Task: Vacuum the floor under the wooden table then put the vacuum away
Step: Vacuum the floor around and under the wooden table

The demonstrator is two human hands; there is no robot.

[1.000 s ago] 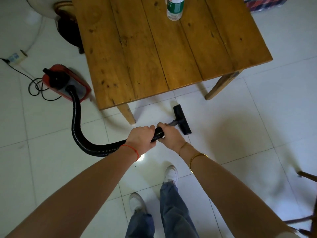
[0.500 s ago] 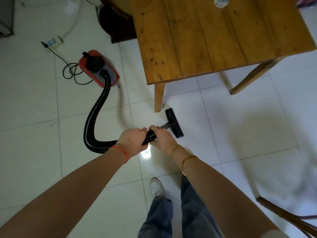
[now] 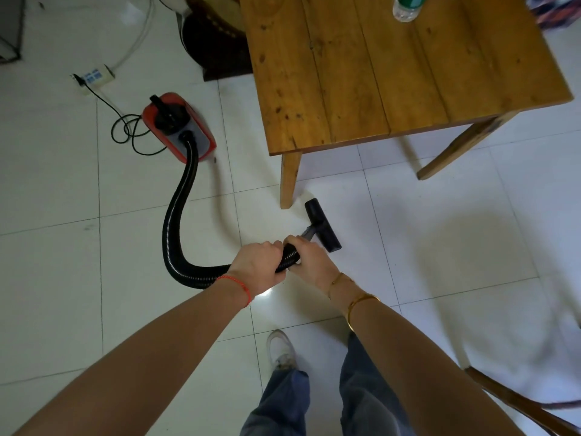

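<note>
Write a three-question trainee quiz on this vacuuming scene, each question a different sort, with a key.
1. True or false: the nozzle lies on the tiles beside the near leg of the wooden table.
2. Multiple choice: what does the left hand grip? A) the hose B) the bottle C) the power strip
3. Fill in: the hose runs back to the red ____ on the floor.

Key:
1. True.
2. A; the right hand grips the same hose nearer the nozzle.
3. vacuum body.
</note>
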